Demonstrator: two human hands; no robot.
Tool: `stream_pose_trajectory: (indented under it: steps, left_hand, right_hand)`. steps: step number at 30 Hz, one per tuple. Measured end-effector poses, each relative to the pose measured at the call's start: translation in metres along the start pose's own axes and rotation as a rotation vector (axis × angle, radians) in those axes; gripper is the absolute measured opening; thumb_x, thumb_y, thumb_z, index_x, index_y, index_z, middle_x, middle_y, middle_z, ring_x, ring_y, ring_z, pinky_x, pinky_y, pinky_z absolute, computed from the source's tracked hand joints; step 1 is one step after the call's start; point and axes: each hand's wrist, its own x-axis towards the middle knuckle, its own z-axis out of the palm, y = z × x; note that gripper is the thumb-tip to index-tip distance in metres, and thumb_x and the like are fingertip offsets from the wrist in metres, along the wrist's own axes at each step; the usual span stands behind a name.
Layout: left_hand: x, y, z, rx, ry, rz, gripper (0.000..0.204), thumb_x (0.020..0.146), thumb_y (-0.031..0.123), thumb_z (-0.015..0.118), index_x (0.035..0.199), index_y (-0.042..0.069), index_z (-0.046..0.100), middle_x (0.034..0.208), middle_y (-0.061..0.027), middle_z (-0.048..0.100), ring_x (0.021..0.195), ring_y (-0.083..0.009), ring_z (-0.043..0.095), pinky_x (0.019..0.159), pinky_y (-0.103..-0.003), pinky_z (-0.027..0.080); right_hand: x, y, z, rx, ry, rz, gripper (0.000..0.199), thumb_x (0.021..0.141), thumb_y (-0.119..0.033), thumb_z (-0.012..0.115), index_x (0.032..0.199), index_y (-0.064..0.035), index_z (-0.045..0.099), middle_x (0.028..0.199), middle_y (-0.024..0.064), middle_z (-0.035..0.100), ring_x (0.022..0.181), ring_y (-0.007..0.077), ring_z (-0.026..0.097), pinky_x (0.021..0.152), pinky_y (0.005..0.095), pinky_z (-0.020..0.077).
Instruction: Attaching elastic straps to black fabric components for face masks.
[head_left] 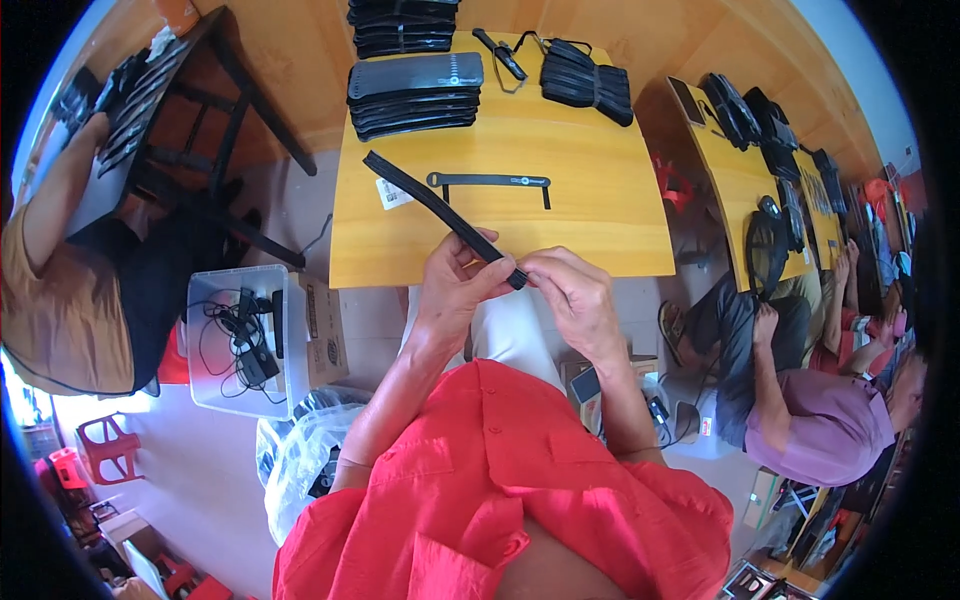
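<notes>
A long black strap (430,203) with a white tag at its far end runs from the wooden table (580,200) toward me. My left hand (455,285) pinches the strap near its close end. My right hand (575,295) grips the very tip of the strap, fingertips touching those of the left. Both hands hover over the table's near edge. A second thin black strap piece (490,181) lies flat on the table beyond them.
Stacks of flat black pouches (415,95) and a bundle of black items (588,82) sit at the table's far side. A clear bin of cables (240,340) and plastic bags (300,450) stand at my left. Other people sit on both sides.
</notes>
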Motion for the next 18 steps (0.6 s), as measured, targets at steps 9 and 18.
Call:
stream_pose_trajectory:
  steps: [9,18]
  left_hand:
    - [-0.001,0.005,-0.003,0.065,-0.025,-0.011,0.038,0.078,0.003,0.068,0.11,-0.001,0.048,0.088,-0.0072,0.06,0.079,-0.0127,0.061,0.066,-0.025,0.054]
    - [-0.002,0.003,-0.009,0.116,-0.126,-0.033,0.04,0.078,0.002,0.067,0.113,-0.002,0.047,0.09,-0.0073,0.059,0.081,-0.0129,0.06,0.07,-0.026,0.053]
  right_hand:
    - [-0.003,-0.005,0.012,-0.15,0.093,-0.079,0.017,0.072,0.011,0.057,0.086,0.003,0.054,0.078,0.0159,0.054,0.07,0.033,0.057,0.06,0.037,0.0465]
    - [0.002,0.006,0.011,-0.31,0.116,-0.131,0.017,0.071,0.011,0.055,0.085,0.0018,0.051,0.076,0.0157,0.05,0.073,0.0345,0.054,0.061,0.0399,0.0446]
